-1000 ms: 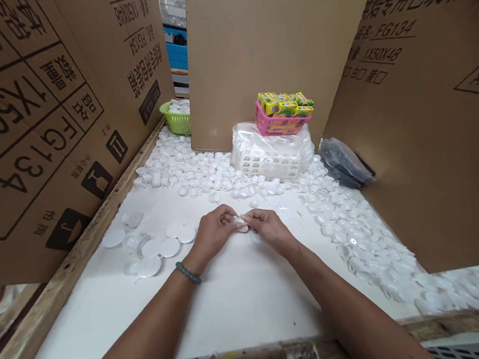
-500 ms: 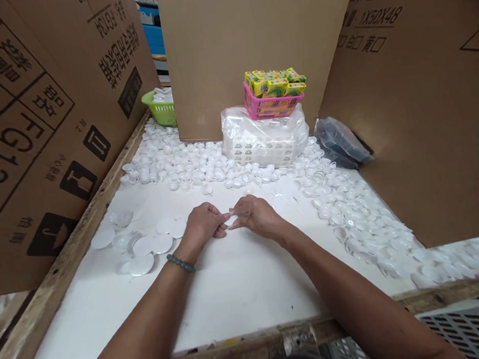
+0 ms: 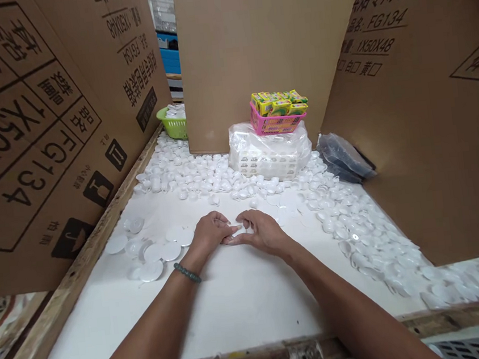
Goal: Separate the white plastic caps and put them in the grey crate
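Over the middle of the white tabletop, my left hand and my right hand meet at the fingertips. Between them is a small white piece, mostly covered by the fingers, so its exact shape is unclear. The left fingers pinch it from one side; the right thumb and curled fingers close round it from the other. A dark green bead bracelet circles my left wrist. Left of my hands lie several flat, round white discs, some overlapping.
Small white cup-like pieces cover the back of the table, with more along the right. A plastic-wrapped pack carries a pink basket of yellow boxes. A green basket stands back left. Cardboard panels surround the table.
The camera view has tilted up and turned slightly left, so everything sits lower and mostly farther right. My fingers have shifted around the small white piece, and less of it shows.
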### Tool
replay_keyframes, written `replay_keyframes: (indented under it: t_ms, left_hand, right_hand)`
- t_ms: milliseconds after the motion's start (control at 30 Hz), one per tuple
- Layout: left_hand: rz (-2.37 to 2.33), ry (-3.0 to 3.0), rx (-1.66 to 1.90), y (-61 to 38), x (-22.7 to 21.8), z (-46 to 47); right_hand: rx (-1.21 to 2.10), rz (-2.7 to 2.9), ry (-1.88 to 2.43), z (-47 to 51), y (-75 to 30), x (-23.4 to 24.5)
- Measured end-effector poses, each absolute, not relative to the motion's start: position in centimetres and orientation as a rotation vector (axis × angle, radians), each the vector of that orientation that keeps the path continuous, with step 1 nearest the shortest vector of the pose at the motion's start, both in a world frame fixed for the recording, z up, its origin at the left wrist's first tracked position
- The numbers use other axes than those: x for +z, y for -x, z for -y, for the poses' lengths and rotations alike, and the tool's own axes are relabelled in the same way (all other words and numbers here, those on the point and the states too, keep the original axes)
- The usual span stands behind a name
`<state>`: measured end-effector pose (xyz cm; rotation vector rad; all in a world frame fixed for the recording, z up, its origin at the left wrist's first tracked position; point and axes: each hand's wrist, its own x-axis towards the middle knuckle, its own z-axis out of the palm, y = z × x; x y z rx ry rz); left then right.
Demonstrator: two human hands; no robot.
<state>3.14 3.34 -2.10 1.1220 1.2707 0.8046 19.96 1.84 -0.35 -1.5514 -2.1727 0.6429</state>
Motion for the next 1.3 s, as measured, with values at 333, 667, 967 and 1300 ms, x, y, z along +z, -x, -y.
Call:
replay_keyframes:
  t_ms: [333,667,967,1300]
  left_hand:
    - [-1.395,-1.344,0.742,-3.6,-2.3,-3.1]
    - [-1.508,-1.821,0.807,-3.7,-0.6,-2.3]
    - [-1.843,-2.222,0.504,-3.7,-0.6,-1.5]
    - [-1.161,-2.3,0.658,-7.2,-1.5,-0.2]
  right_hand:
    - [0.645,2.174,1.523,-2.0,-19.6,-1.1]
    - [0.593,1.779,1.532,-2.8,-21.8,-0.5]
    - [0.225,1.791,1.709,-5.8,-22.9,-3.1]
    - [0.222,2.134,1.492,-3.9,-23.6,-0.2]
